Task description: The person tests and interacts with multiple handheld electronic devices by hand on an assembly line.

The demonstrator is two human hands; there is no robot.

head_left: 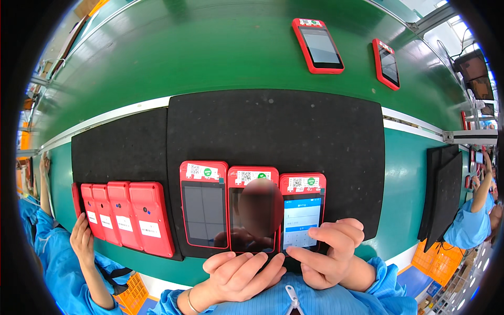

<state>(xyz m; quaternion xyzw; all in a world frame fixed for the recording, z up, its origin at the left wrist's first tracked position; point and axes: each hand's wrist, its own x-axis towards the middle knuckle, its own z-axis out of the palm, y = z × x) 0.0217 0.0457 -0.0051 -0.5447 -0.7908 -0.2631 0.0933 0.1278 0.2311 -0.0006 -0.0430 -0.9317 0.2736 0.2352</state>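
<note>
Three red handheld payment terminals lie face up side by side on a black mat: a left terminal (205,210) with a dark screen, a middle terminal (247,210) with a dark reflecting screen, and a right terminal (302,207) with a lit blue-and-white screen. My left hand (241,275) rests by the lower edges of the middle and right ones, its fingers stretched out and holding nothing. Over the lit screen's lower part is my right hand (333,252), thumb and forefinger apart at the glass, the other fingers loosely bent.
Several red terminals (126,218) lie face down on a second mat at left, where another person's hand (82,239) touches the outermost. Across the green conveyor belt (210,52) lie two more terminals (318,47). Black mats (441,189) and another person (472,220) are at right.
</note>
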